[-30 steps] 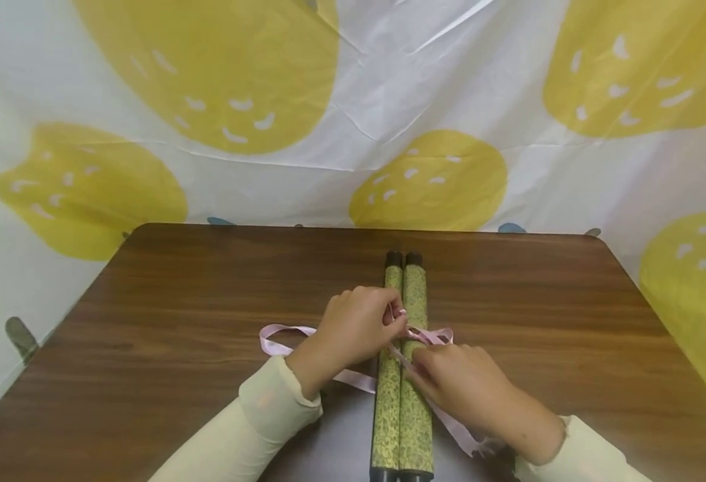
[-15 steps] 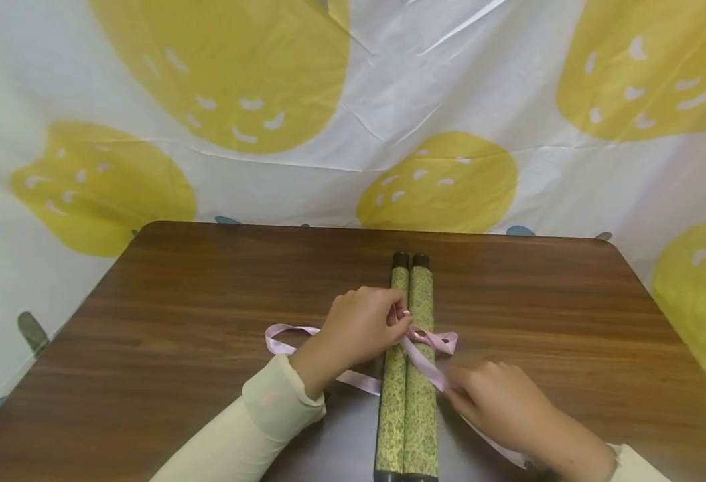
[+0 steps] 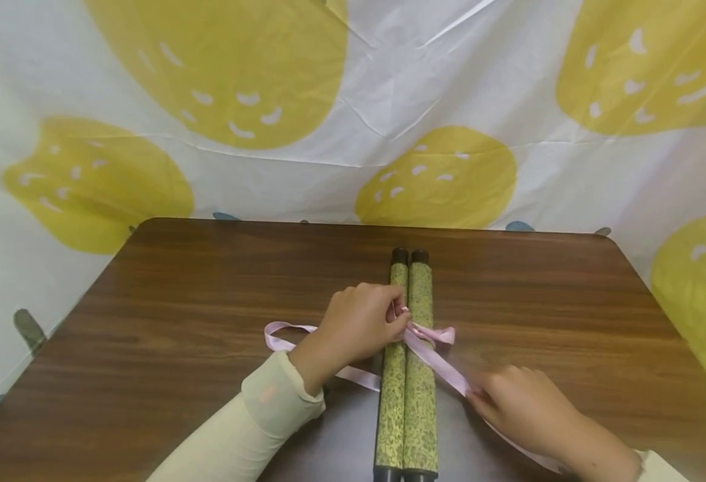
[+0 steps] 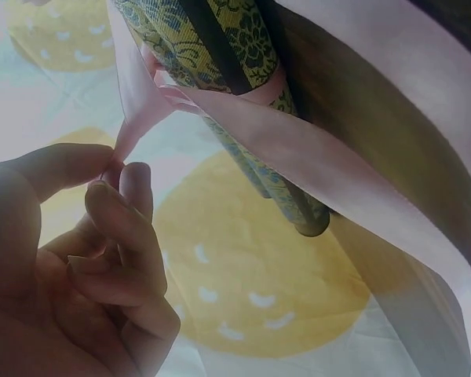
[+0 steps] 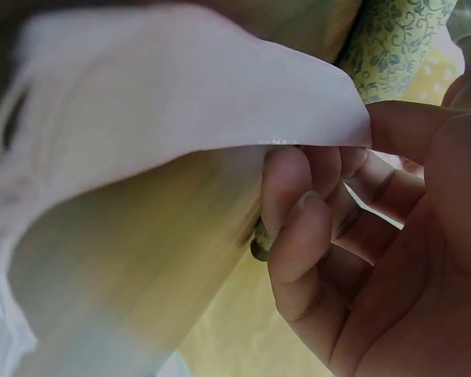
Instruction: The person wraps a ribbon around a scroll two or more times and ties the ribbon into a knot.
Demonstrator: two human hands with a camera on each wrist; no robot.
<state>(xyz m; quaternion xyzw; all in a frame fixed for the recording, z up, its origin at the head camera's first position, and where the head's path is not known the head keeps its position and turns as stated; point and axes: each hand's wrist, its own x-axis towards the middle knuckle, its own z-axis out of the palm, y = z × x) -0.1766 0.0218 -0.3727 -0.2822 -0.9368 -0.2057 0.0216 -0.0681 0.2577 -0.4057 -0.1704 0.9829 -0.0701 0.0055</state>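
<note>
Two green-gold patterned scrolls (image 3: 420,408) with black end knobs lie side by side on the table, pointing away from me. A pink ribbon (image 3: 440,366) goes round them, with a knot and a small loop on top. My left hand (image 3: 353,325) is over the left scroll and pinches the ribbon (image 4: 137,106) between thumb and forefinger near the knot. To the right of the scrolls, my right hand (image 3: 530,408) pinches a tail of the ribbon (image 5: 212,86), which runs taut from the knot. Past the right fingers the tail's end hangs loose.
The brown wooden table (image 3: 238,281) has rounded far corners. Behind it hangs a white cloth (image 3: 305,181) with a yellow fruit print. Another loose length of ribbon curves across the table left of the scrolls, partly under the left forearm.
My right hand has moved from over the scrolls out to the right and nearer me, drawing the ribbon tail straight. The left hand has kept its pinch in nearly the same place.
</note>
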